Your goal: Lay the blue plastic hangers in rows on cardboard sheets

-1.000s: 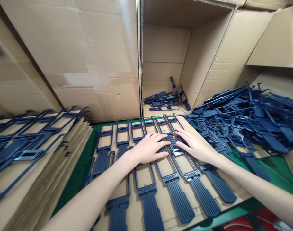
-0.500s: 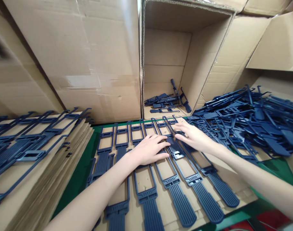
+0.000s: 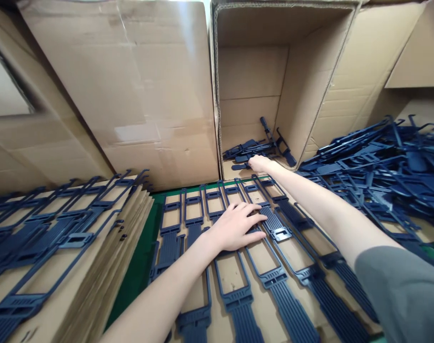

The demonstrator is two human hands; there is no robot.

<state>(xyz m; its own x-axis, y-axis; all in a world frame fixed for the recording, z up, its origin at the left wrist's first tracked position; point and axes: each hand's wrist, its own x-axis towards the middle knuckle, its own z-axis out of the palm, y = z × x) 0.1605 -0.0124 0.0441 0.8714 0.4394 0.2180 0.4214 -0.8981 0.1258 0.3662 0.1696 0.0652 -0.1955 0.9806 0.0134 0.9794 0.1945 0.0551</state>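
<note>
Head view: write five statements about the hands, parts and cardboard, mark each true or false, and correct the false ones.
1. The left hand lies over blue parts set out in rows. True.
2. A loose pile lies right of the open box. True.
3. The right hand is over the loose pile. False: it is at the open box's front.
4. The cardboard stack at left is bare on top. False: more parts lie on it.
5. A grey sleeve shows on the right arm. True.

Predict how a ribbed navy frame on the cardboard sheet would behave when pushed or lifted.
A ribbed navy frame would probably slide, not roll: it lies flat on the cardboard sheet. Its slender, open outline suggests it's light, perhaps slightly flexible.
</note>
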